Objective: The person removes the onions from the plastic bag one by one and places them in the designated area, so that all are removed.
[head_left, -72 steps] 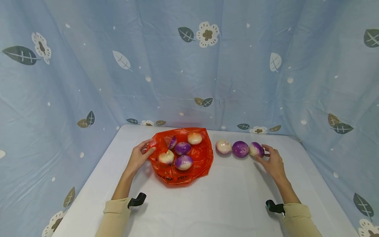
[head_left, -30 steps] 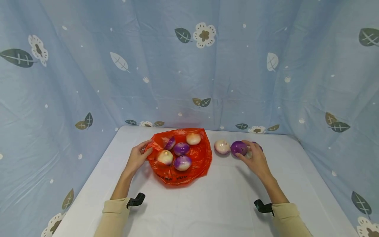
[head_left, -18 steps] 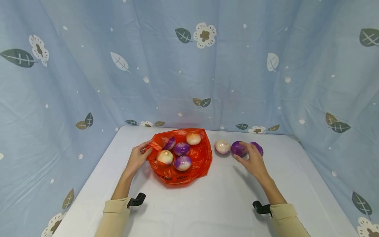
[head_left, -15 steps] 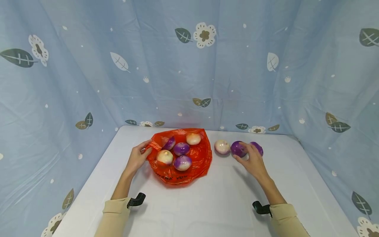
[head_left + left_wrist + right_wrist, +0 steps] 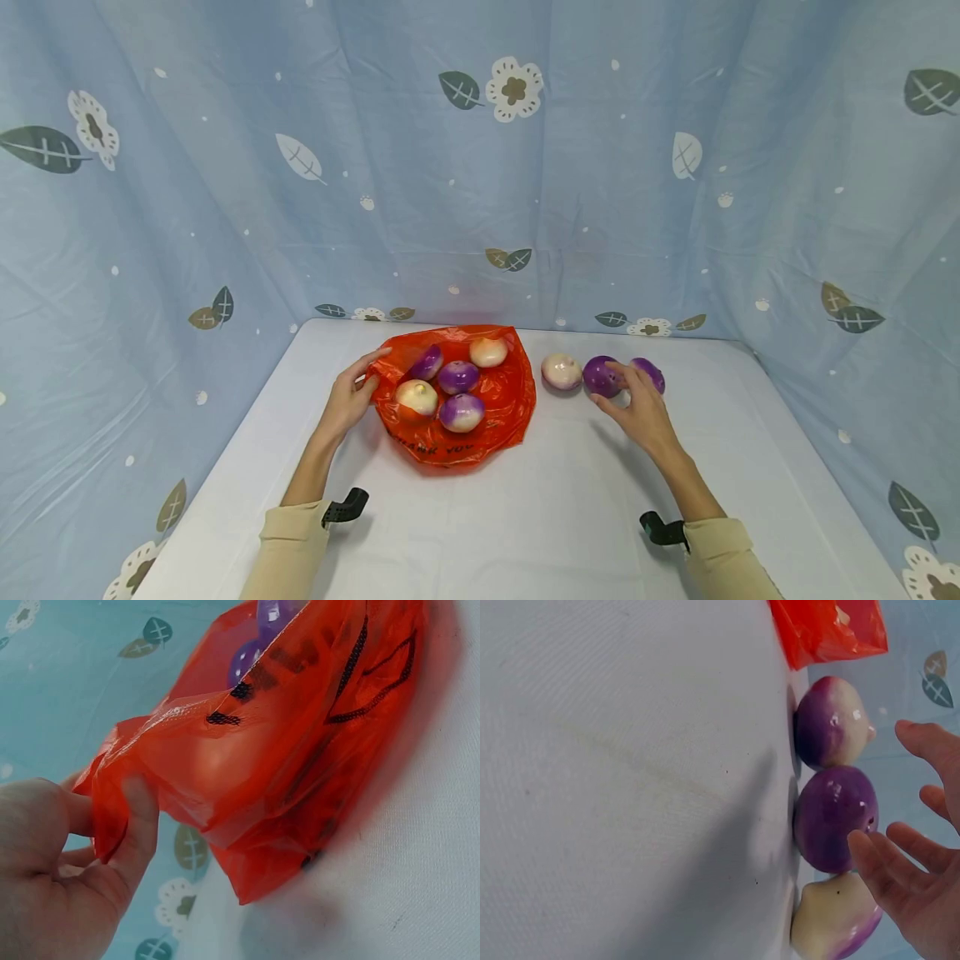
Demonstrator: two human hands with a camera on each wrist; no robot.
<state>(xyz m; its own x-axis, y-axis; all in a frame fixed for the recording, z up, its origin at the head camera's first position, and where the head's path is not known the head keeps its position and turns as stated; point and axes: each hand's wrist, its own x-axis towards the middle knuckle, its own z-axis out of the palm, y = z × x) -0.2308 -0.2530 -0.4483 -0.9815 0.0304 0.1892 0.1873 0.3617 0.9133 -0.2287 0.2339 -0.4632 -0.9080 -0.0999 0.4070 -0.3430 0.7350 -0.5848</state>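
Observation:
My left hand (image 5: 347,404) pinches the left rim of a red plastic bag (image 5: 512,400), with thumb and fingers on the film in the left wrist view. Several glossy purple-and-white turnips (image 5: 461,413) lie inside the spread bag. To its right, three more stand in a row: a mostly white turnip (image 5: 561,372), a purple turnip (image 5: 598,377) and a purple-and-white turnip (image 5: 651,373). My right hand (image 5: 645,414) is beside the middle purple one, its fingers spread and partly covering the right-hand one. In the right wrist view nothing is gripped in it.
A white cloth covers the table (image 5: 540,517). Behind and at both sides hangs a blue curtain (image 5: 420,208) printed with leaves and flowers. Black camera mounts (image 5: 662,528) stick out from both wrists.
My right hand has moved left from the rightmost turnip to the middle purple one and drawn back slightly. My left hand stays at the bag's rim, where the film has shifted slightly.

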